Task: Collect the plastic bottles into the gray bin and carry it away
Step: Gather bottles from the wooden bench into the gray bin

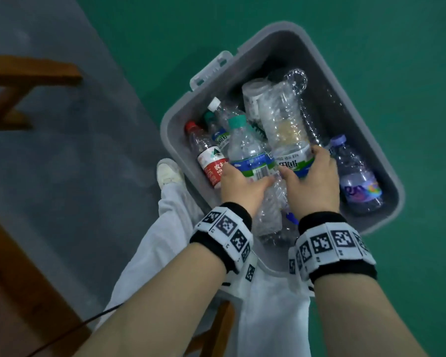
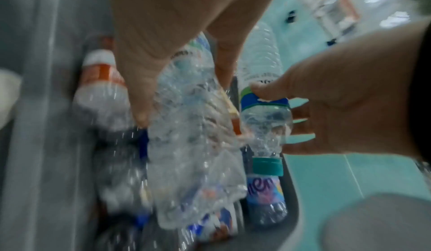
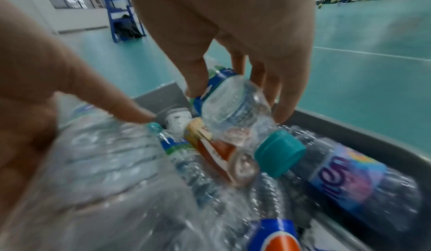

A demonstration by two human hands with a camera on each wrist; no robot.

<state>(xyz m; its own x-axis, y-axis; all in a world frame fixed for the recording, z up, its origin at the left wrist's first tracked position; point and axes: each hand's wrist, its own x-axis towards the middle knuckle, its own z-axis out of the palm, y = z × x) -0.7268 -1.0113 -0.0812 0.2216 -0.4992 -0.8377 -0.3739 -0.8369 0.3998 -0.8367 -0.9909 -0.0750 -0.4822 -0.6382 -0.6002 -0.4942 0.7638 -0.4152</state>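
The gray bin (image 1: 319, 55) stands on the green floor and holds several plastic bottles. Among them are a red-labelled one (image 1: 209, 161) and a purple one (image 1: 355, 176) (image 3: 349, 177). Both my hands are down inside the bin. My left hand (image 1: 242, 186) grips a large clear bottle (image 1: 245, 150) (image 2: 186, 135) around its blue-green label, teal cap pointing away. My right hand (image 1: 309, 181) grips a small clear bottle (image 1: 289, 148) (image 3: 233, 111), thumb on one side and fingers on the other. In the right wrist view its teal cap (image 3: 279, 155) points back toward my wrist.
My leg in white trousers and a white shoe (image 1: 169, 171) are beside the bin's left wall. Wooden furniture legs (image 1: 29, 70) stand on the gray floor strip at left. A black cable (image 1: 88, 320) runs along the floor. Open green floor surrounds the bin's far and right sides.
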